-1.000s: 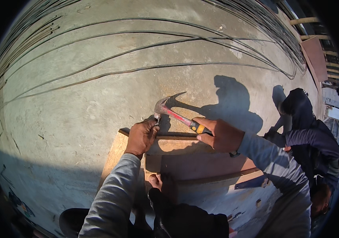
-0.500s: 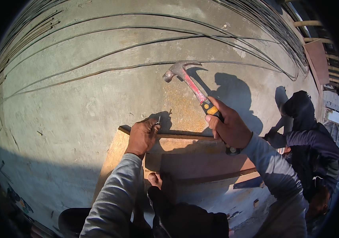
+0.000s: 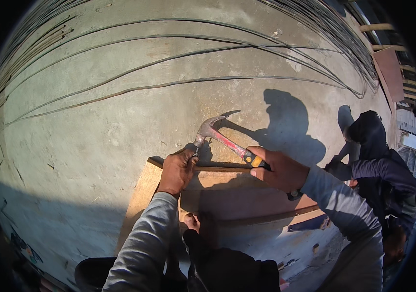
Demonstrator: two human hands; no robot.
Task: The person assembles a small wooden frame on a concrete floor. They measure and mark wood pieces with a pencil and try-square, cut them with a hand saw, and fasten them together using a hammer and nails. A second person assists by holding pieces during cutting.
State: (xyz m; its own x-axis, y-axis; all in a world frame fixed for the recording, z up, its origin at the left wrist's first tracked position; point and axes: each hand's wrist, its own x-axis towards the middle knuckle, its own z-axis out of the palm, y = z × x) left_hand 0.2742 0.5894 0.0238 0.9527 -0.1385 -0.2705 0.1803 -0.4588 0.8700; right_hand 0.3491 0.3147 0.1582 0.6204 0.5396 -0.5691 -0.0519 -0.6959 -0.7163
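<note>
Head view: I count one hammer (image 3: 220, 137), gripped in my right hand (image 3: 280, 170), head down near my left hand (image 3: 177, 170), which pinches something too small to tell on one board (image 3: 227, 194). One other person (image 3: 380, 165) crouches right.

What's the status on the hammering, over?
Right hand gripping hammer, head down by left hand. Left fingers pinched at the board edge. Another person crouched close on the right.
</note>
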